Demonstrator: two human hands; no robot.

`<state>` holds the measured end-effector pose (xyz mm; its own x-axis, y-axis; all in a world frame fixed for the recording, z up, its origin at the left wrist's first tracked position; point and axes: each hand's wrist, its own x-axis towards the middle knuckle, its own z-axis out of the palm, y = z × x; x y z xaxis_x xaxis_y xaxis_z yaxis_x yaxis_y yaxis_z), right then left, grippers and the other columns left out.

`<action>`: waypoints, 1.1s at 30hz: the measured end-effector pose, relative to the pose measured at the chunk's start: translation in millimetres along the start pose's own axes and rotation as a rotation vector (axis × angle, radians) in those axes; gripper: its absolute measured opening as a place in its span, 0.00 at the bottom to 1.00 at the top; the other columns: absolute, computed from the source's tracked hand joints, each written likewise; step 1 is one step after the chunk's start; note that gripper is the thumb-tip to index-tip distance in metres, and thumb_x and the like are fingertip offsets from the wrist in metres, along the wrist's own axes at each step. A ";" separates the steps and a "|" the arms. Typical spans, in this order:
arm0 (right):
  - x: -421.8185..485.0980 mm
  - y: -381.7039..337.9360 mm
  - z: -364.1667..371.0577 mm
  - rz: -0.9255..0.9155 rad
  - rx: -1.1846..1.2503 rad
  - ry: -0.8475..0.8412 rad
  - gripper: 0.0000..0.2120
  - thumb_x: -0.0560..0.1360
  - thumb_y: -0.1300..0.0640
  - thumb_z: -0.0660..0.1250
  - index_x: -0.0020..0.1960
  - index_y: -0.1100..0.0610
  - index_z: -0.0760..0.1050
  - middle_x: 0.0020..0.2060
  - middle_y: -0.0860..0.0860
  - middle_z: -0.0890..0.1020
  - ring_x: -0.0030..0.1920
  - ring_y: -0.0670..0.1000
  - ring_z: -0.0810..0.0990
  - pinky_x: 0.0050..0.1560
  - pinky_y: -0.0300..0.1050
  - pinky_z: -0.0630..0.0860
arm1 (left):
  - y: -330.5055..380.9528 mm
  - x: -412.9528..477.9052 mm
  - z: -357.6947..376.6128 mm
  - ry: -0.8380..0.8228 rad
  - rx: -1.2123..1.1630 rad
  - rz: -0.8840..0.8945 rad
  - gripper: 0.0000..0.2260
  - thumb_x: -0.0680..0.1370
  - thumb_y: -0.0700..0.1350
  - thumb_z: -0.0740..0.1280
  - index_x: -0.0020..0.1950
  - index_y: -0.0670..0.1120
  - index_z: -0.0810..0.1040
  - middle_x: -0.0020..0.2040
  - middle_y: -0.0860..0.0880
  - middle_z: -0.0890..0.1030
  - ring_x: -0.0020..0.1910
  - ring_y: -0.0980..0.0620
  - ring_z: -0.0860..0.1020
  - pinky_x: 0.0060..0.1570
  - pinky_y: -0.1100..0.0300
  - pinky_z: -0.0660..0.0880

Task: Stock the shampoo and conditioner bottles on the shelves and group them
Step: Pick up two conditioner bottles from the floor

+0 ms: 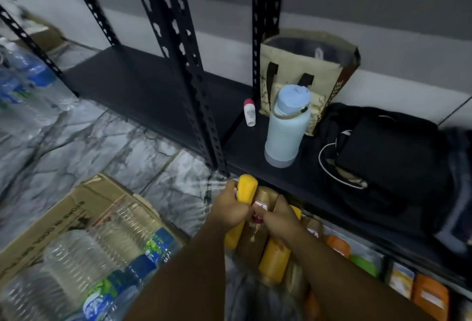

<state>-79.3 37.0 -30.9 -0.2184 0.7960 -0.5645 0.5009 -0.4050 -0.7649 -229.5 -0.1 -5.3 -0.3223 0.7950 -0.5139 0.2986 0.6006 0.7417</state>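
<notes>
Head view, looking down at the front edge of a black metal shelf (153, 90).

Task items: a cluster of bottles is held in front of the body, just in front of the shelf edge and not set on any board. Noted in the cluster are a yellow bottle (246, 189) at left, a brown bottle (265, 196) in the middle and a second yellow bottle (274, 256) lower right. They lie side by side and touching.

Left hand (231, 209): fingers (229, 189) are curled round the yellow bottle near its upper end.
Right hand (279, 219): fingers are curled over the brown bottle, beside its white and red label. The two hands are nearly touching. Exact fingertip contact is blurred.

On the shelf board, well apart from the cluster:
- A pale blue flask (286, 129) is upright near the front.
- A small white roll-on (249, 112) with a red cap stands beside an upright post.
- A beige tote bag (306, 70) stands behind the flask.
- A black bag (388, 157) lies at right, with a white cable (329, 164) looped at its left side.

On the lower level, orange and green containers (337, 245) and orange boxes (429, 295) are partly seen.

At left, a cardboard box (76, 203) with clear water bottles (122, 249) lies on the marble-pattern floor (102, 136).
</notes>
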 end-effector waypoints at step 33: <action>-164.2 -48.8 -15.0 -0.453 0.271 0.317 0.24 0.74 0.57 0.76 0.63 0.42 0.70 0.53 0.42 0.82 0.53 0.42 0.80 0.50 0.41 0.76 | 59.6 -140.5 -75.3 0.125 0.161 0.567 0.22 0.69 0.43 0.77 0.56 0.58 0.72 0.50 0.54 0.79 0.50 0.50 0.79 0.49 0.47 0.78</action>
<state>-55.3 -67.2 103.8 -0.0792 0.9939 -0.0768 0.1764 -0.0618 -0.9824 -234.0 -82.5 143.5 -0.1735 0.9848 0.0043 0.5839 0.0993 0.8057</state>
